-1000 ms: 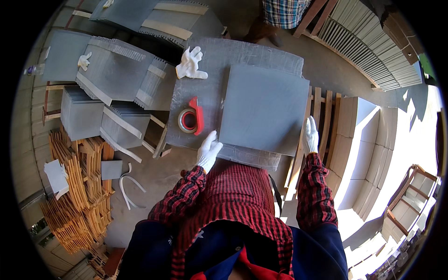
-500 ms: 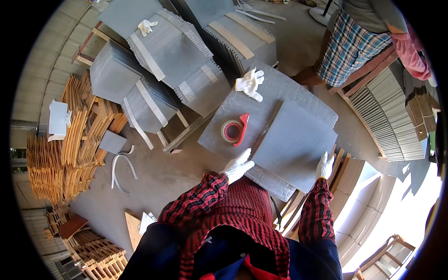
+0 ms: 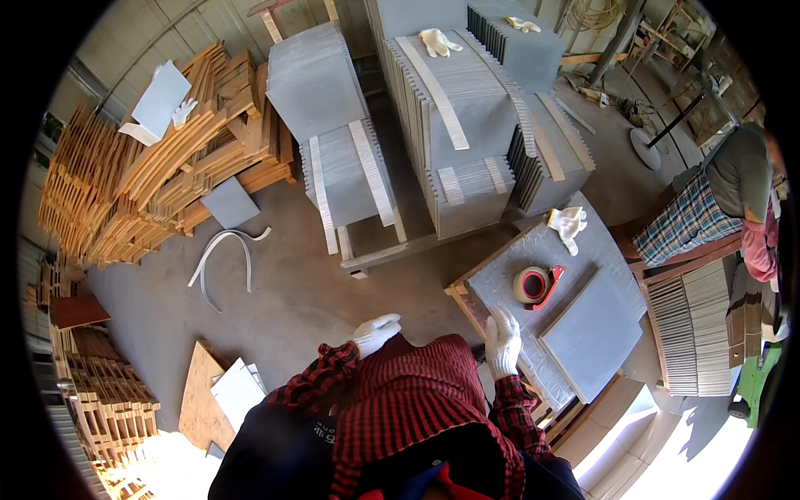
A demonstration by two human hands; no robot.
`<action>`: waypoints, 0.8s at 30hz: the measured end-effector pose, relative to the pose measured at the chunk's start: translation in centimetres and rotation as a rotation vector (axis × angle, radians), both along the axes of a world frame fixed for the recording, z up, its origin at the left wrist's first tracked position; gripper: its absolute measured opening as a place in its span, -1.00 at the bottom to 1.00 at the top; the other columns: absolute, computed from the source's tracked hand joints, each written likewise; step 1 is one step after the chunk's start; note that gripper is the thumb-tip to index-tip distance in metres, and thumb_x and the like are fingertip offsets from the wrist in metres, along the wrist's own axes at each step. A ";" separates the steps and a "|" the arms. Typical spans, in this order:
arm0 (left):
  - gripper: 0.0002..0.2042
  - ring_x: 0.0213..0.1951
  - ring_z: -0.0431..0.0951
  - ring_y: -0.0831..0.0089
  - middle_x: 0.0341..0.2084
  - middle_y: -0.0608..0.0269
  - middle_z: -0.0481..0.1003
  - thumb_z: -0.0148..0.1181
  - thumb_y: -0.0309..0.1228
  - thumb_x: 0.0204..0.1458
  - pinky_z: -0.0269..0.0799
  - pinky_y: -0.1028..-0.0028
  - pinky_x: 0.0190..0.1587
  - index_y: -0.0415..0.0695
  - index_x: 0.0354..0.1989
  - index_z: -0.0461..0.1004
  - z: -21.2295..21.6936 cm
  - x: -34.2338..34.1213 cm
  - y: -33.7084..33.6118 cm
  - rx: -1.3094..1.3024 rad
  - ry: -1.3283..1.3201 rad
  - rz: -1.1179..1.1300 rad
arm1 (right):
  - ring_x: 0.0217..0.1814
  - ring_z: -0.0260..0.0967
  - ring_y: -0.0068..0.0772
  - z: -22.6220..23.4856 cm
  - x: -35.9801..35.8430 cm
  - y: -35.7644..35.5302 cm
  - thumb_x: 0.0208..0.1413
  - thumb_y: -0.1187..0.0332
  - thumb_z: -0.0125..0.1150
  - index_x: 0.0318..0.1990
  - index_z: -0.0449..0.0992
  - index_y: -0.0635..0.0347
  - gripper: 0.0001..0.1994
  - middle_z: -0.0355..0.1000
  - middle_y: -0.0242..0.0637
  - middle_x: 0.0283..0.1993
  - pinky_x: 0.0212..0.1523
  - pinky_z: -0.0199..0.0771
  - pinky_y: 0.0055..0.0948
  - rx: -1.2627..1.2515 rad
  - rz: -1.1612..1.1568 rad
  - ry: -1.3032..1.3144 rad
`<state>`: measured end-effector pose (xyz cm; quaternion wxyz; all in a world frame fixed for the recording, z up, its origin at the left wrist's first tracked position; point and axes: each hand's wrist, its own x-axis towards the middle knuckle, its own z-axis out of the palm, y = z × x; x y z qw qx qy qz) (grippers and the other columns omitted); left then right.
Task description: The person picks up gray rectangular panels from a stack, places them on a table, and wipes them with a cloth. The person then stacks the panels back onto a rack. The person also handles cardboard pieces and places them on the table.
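Your right hand (image 3: 502,340), gloved, lies flat with fingers spread on the near corner of the grey slab stack (image 3: 508,287) that serves as your bench, holding nothing. Your left hand (image 3: 374,332) hangs free over the concrete floor (image 3: 283,292), loosely curled and empty. Just beyond the right hand sits the red tape dispenser (image 3: 535,285), with a loose grey tile (image 3: 593,333) beside it and a spare white glove (image 3: 568,225) farther back. Lean hard on that corner and the stack could shift on its wooden pallet (image 3: 575,412). A seated person (image 3: 708,208) works just beyond.
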<state>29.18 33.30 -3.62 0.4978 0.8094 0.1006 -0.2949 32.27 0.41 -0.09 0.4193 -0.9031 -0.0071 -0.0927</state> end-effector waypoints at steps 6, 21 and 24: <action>-0.48 0.24 0.47 0.23 0.20 0.06 0.49 0.11 -0.07 0.26 0.32 0.37 0.28 -0.12 0.28 0.42 2.6 -1.3 8.8 0.013 0.003 0.171 | 0.11 0.48 0.06 0.0 2.4 11.7 0.22 0.34 0.15 -0.05 0.62 0.25 -0.76 0.57 -0.03 0.01 0.17 0.45 -0.12 0.055 0.403 0.132; -0.47 0.33 0.36 0.12 0.28 0.03 0.41 -0.01 -0.05 0.30 0.19 0.32 0.37 -0.11 0.31 0.38 3.1 8.4 16.6 0.043 0.031 0.109 | -0.02 0.57 -0.04 -3.8 17.1 16.6 0.24 0.37 0.18 -0.01 0.63 0.26 -0.75 0.60 -0.02 -0.05 0.07 0.52 -0.22 0.175 0.327 0.287; -0.49 0.31 0.38 0.15 0.25 0.02 0.43 0.00 -0.11 0.27 0.22 0.33 0.34 -0.16 0.28 0.40 2.7 12.1 18.7 0.067 -0.006 0.194 | 0.02 0.56 -0.01 -1.5 21.5 18.7 0.25 0.31 0.15 0.01 0.62 0.25 -0.71 0.58 -0.01 -0.01 0.09 0.51 -0.21 0.120 0.336 0.475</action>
